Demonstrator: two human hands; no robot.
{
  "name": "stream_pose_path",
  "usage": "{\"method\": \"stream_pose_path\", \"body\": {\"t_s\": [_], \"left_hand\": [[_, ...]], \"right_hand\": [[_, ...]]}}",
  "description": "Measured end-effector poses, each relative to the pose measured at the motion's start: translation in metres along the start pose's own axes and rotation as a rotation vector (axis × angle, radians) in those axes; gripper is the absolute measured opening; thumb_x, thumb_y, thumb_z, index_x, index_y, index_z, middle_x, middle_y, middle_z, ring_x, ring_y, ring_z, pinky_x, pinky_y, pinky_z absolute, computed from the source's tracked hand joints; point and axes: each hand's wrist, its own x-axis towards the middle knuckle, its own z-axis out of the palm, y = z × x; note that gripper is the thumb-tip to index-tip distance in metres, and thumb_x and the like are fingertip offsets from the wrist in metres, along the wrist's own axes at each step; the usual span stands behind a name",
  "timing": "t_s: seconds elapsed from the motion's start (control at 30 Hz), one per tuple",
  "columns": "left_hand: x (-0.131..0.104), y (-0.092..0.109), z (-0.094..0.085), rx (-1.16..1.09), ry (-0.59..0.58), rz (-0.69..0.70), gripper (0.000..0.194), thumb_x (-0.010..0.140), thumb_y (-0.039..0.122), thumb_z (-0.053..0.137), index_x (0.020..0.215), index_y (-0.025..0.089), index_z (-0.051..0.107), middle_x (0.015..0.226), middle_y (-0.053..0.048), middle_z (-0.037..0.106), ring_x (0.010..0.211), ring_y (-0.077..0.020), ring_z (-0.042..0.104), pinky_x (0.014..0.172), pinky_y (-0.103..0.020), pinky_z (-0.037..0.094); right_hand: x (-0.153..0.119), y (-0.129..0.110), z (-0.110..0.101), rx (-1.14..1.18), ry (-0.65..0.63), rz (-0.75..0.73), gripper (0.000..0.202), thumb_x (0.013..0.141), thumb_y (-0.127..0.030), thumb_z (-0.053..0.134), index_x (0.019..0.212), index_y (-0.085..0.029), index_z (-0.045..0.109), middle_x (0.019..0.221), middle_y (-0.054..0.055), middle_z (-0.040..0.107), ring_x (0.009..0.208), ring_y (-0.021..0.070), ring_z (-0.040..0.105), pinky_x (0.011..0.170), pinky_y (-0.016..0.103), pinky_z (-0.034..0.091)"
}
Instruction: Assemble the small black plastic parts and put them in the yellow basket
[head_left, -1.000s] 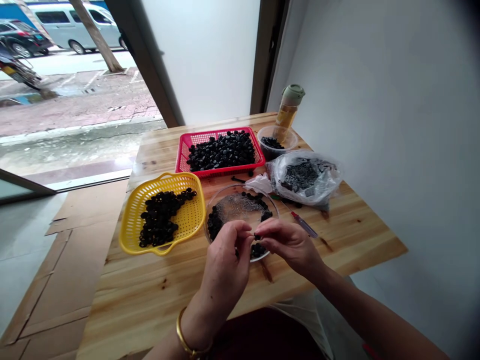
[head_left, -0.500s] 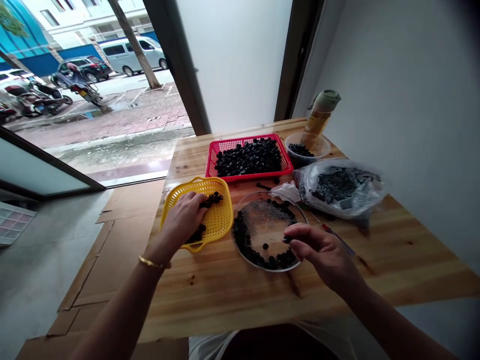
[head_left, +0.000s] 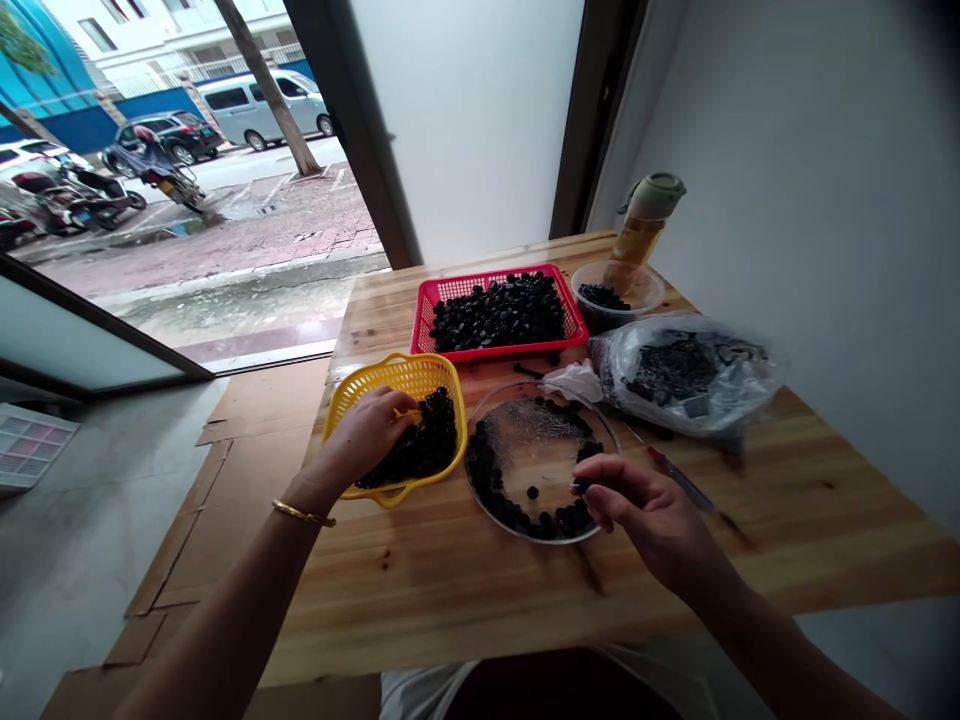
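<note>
My left hand [head_left: 373,430] reaches into the yellow basket [head_left: 409,375], its fingers apart and loosely bent over the small black pieces [head_left: 435,428] inside. Some of its fingertips are hidden. Between the thumb and fingers of my right hand [head_left: 630,505], a small black round piece [head_left: 580,486] is pinched, with a tiny pale bit showing at its side. This hand hovers at the right edge of a clear round tray [head_left: 491,522]. Black round pieces ring the tray, thin pin-like bits lie towards its back, and a single black piece [head_left: 532,493] sits near the middle.
Behind stands a red basket [head_left: 501,354] heaped with black discs. At the right are a clear tub [head_left: 651,296], a bottle [head_left: 651,205] and a plastic bag [head_left: 686,375] of black parts. A screwdriver-like tool [head_left: 679,478] lies on the wooden table [head_left: 480,600].
Black pieces now cover the yellow basket's floor, where bare mesh showed before. My left hand has shifted slightly within it. My right hand keeps its pinch, nearly in place.
</note>
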Motion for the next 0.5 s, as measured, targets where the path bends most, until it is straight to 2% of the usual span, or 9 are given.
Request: {"method": "stream_pose_path", "body": {"t_s": [0.1,0.17,0.3,0.5], "left_hand": [[-0.002,0.010,0.004,0.004,-0.082,0.044,0.021,0.090,0.021,0.060,0.103,0.023,0.076,0.097,-0.004,0.076,0.089,-0.0218,0.071,0.084,-0.032,0.055],[-0.002,0.015,0.011,0.032,-0.118,0.052,0.023,0.086,0.017,0.063,0.104,0.023,0.077,0.094,-0.005,0.075,0.087,-0.0222,0.070,0.080,-0.031,0.054],[0.000,0.018,0.023,0.113,-0.136,0.032,0.025,0.083,0.015,0.064,0.103,0.020,0.078,0.103,-0.010,0.072,0.092,-0.0276,0.070,0.076,-0.034,0.053],[0.000,0.022,0.024,0.168,-0.116,0.056,0.025,0.084,0.020,0.068,0.108,0.021,0.077,0.113,-0.013,0.067,0.105,-0.0317,0.066,0.080,-0.036,0.053]], "right_hand": [[0.002,0.006,-0.005,-0.011,-0.023,-0.019,0.023,0.085,-0.042,0.082,0.097,-0.023,0.079,0.080,0.003,0.070,0.060,0.0102,0.053,0.058,0.022,0.048],[0.002,0.008,-0.006,-0.011,-0.042,-0.033,0.024,0.086,-0.043,0.081,0.098,-0.022,0.079,0.078,0.003,0.070,0.059,0.0103,0.054,0.057,0.022,0.049],[-0.002,0.004,0.000,0.019,-0.032,-0.020,0.023,0.085,-0.042,0.082,0.096,-0.021,0.079,0.082,0.003,0.071,0.059,0.0101,0.054,0.057,0.022,0.048],[-0.006,0.000,0.007,0.071,-0.008,0.006,0.022,0.083,-0.041,0.083,0.094,-0.022,0.079,0.078,0.001,0.069,0.060,0.0089,0.052,0.058,0.021,0.045]]}}
